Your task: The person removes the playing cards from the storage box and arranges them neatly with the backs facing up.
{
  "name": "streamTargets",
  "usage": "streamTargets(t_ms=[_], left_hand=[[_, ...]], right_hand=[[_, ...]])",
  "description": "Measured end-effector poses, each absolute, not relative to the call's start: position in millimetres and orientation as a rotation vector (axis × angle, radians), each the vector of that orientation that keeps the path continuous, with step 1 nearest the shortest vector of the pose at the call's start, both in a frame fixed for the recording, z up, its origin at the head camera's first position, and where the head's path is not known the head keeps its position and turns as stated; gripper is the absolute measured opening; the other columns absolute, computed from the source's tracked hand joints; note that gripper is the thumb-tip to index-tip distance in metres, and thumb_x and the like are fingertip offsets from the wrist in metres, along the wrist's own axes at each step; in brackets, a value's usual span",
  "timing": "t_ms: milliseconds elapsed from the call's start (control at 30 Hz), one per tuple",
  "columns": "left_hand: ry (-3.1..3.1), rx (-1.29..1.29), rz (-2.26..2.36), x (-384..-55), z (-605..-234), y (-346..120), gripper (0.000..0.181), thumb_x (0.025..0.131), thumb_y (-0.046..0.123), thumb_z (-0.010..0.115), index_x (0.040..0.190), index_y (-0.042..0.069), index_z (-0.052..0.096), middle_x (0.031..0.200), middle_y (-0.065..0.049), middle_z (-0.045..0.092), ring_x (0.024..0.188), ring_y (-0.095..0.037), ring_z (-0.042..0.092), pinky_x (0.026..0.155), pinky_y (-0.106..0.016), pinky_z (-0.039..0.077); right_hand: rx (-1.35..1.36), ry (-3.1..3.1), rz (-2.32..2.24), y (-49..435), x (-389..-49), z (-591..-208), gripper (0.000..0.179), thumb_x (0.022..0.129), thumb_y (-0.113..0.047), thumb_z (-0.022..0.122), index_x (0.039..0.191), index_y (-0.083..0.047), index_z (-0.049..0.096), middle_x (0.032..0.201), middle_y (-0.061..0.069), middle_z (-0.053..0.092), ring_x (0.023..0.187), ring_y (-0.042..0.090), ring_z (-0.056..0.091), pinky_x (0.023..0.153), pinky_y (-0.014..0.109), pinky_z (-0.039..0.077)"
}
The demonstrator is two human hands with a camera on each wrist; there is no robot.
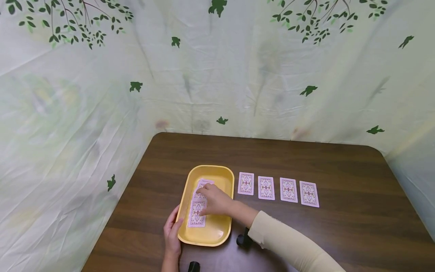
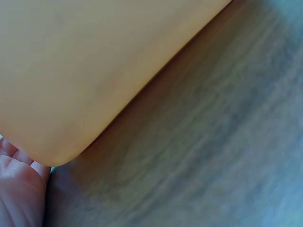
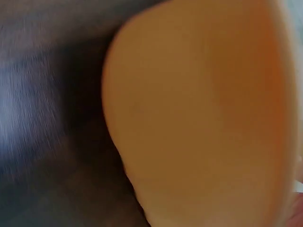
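The left hand [image 1: 172,231] grips the tray [image 1: 215,231] at its left side. Inside the tray, cards [image 1: 196,214] lie partly hidden by the right hand [image 1: 216,200], thumb and forefinger apart; actual hold cannot be told.

No text, label or number can be read.

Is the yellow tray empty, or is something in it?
Not empty: the head view shows patterned cards inside the yellow tray, partly covered by the right hand.
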State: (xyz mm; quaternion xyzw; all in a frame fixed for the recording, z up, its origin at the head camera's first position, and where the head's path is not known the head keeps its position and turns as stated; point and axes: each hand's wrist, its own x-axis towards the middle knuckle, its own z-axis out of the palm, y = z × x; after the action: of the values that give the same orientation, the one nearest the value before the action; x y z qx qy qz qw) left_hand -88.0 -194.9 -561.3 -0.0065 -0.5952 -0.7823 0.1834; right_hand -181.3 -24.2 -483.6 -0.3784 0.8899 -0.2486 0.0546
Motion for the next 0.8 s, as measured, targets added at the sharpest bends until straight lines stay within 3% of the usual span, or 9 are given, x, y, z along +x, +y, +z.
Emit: streamTargets(t_ms=[200,467,800], left_hand=[[-1.688,-0.015,-2.196,-88,-560,-195,0.037,0.088,-0.009,0.041,0.122,-0.023,0.040,0.114,-0.005,0.059,0.098,-0.016,0.056,0.083,-0.024,0.046],[-1.689,0.002,-2.198,-89,-560,-195,0.037,0.088,-0.009,0.041,0.122,-0.022,0.040,0.114,-0.005,0.059,0.098,-0.016,0.056,0.083,-0.024,0.046],[-1.672,-0.027,-2.206,-88,-560,-195,0.037,0.088,-0.009,0.041,0.122,-0.023,0.039,0.113,-0.006,0.059,0.098,-0.017,0.056,0.082,-0.024,0.046]], right_hand=[[-1.153,2.763,-0.581,-35,-173,-499,0.068,0.062,-0.037,0.084,0.117,-0.008,0.058,0.098,0.004,0.051,0.086,0.014,0.045,0.076,0.024,0.040],[-1.149,2.805,-0.429,-39,-169,-512,0.075,0.060,-0.044,0.082,0.122,-0.010,0.057,0.106,0.007,0.052,0.093,0.018,0.046,0.080,0.027,0.040],[-1.062,2.779,-0.487,-43,-166,-512,0.070,0.060,-0.038,0.084,0.121,-0.013,0.058,0.097,0.004,0.047,0.085,0.016,0.040,0.072,0.024,0.037]])
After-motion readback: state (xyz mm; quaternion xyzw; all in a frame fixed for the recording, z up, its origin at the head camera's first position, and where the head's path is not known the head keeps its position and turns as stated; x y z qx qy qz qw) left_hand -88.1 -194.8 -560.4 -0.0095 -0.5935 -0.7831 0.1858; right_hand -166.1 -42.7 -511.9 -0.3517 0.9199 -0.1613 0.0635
